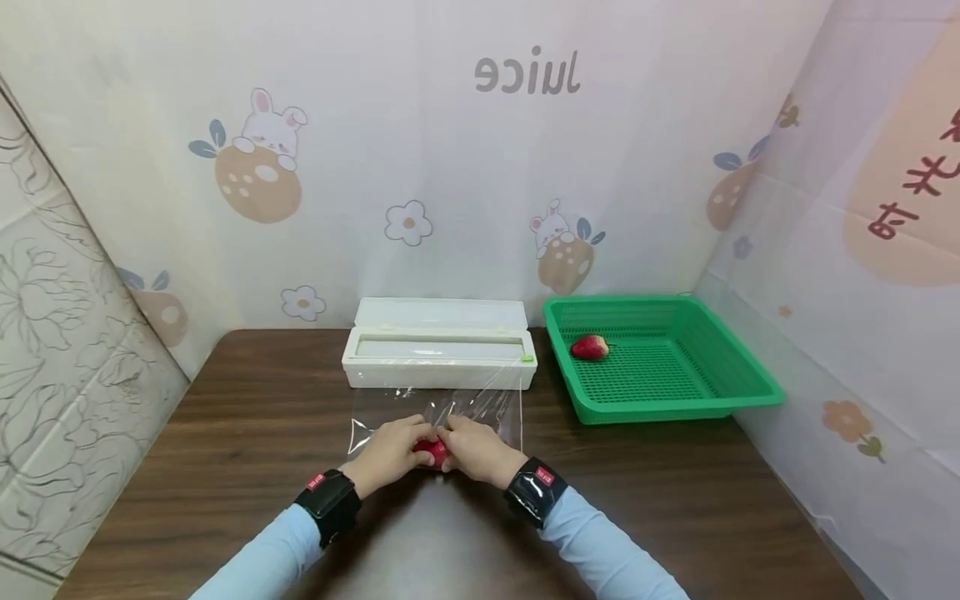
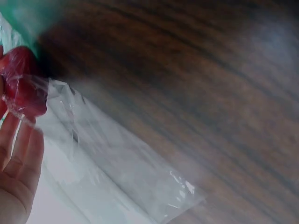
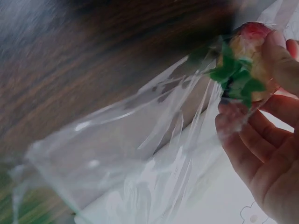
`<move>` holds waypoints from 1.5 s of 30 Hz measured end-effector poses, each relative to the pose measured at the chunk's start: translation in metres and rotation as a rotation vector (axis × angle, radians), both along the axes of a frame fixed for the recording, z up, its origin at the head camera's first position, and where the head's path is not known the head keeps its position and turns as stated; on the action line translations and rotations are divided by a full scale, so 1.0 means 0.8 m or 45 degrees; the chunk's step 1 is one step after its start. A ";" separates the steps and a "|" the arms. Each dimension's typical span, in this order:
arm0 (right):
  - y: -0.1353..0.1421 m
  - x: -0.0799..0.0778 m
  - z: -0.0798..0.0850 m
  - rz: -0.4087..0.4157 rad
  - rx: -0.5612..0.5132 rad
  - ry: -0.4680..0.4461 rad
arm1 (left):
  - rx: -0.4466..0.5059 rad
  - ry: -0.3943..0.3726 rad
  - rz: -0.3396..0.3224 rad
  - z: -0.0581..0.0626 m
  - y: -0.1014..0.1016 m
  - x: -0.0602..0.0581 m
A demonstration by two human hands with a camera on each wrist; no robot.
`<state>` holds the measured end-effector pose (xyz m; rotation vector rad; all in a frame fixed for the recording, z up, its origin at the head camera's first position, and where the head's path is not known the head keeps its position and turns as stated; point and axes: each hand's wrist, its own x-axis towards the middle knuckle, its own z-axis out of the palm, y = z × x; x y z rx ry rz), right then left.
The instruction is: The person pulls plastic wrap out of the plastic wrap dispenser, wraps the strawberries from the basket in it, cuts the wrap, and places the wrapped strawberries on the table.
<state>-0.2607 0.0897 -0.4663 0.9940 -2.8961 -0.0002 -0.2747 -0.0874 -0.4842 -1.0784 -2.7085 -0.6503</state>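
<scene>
A red strawberry with a yellowish top and green leaves is held between both hands, partly wrapped in clear cling film. From the left, my left hand grips it, fingers and thumb round its red end. The right hand holds the leafy end, thumb on top and fingers beneath. Behind the hands, the film stretches to the front of a white cling film dispenser, whose lid stands raised. Loose creased film spreads to both sides of the fruit.
At the right stands a green plastic basket with another red fruit in its left part. A light green slider sits at the dispenser's right end. The brown wooden table meets a printed curtain at the back.
</scene>
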 end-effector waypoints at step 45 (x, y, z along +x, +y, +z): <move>-0.002 -0.047 0.023 -0.167 -0.203 -0.562 | -0.142 0.469 0.099 0.003 0.004 0.035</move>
